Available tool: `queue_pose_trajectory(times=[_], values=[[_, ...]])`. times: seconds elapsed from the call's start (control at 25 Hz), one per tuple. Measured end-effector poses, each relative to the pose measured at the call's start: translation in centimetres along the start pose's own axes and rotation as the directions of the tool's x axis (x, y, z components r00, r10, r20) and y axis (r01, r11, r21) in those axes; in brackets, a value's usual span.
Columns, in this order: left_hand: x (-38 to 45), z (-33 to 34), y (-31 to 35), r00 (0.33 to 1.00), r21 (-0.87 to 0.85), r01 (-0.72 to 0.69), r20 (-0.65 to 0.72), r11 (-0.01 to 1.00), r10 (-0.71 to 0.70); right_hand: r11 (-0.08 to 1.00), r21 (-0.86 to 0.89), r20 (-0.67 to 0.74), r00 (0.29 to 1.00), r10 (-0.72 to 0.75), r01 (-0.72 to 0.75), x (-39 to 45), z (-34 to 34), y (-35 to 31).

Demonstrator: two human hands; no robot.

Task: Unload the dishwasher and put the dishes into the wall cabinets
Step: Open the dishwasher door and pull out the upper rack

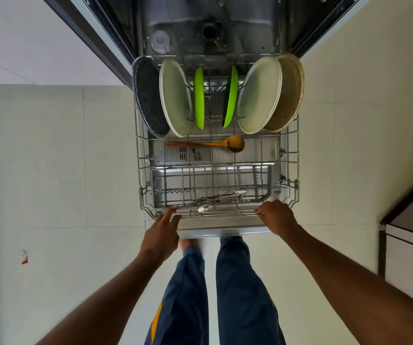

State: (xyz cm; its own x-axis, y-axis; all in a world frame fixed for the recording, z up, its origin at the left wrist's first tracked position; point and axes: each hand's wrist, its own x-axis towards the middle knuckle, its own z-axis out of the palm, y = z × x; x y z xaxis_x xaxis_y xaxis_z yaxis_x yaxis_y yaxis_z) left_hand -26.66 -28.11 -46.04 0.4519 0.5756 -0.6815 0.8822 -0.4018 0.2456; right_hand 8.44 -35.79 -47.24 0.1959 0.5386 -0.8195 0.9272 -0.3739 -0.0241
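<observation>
Six plates standing in the rack: one dark speckled (148, 95), two pale (175, 98), two green (199, 98), one brown (288, 93). One wooden spoon (212, 143). Several metal utensils (216, 201), number unclear.

Both hands meet the near rail of the dishwasher rack (292, 155): the left hand (161, 235) with fingers loosely spread on it, the right hand (276, 216) curled over it. Between them lie metal spoons (215, 200); beyond, a wooden spoon (212, 143) and upright plates (175, 97)
</observation>
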Motion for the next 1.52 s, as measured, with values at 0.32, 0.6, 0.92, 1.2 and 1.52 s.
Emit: queue_pose_trajectory(times=[0.32,0.6,0.92,1.2,1.52], values=[[7.2,-16.1,1.0,0.929,-0.085,-0.292,-0.262,0.953,0.261,0.881,0.299,-0.564,0.813,-0.147,0.367,-0.5,-14.9,-3.9],[14.7,-38.8,2.7,0.583,0.334,-0.028,-0.760,0.942,0.287,0.961,-0.140,-0.968,0.173,-0.183,0.239,4.5,-38.0,-1.7],[16.4,-38.5,2.5,0.508,0.289,0.024,-0.828,0.957,0.237,0.974,-0.171,-0.933,0.293,-0.208,0.146,7.4,-40.5,-2.7],[14.6,-38.3,4.7,0.558,0.139,0.014,-0.823,0.990,0.107,0.971,-0.072,-0.912,0.379,-0.157,0.229,5.5,-40.2,-3.5],[8.3,-30.8,5.0,0.569,0.161,-0.058,-0.805,0.985,0.165,0.974,0.020,-0.892,0.444,-0.084,0.225,-1.2,-31.3,-2.5]])
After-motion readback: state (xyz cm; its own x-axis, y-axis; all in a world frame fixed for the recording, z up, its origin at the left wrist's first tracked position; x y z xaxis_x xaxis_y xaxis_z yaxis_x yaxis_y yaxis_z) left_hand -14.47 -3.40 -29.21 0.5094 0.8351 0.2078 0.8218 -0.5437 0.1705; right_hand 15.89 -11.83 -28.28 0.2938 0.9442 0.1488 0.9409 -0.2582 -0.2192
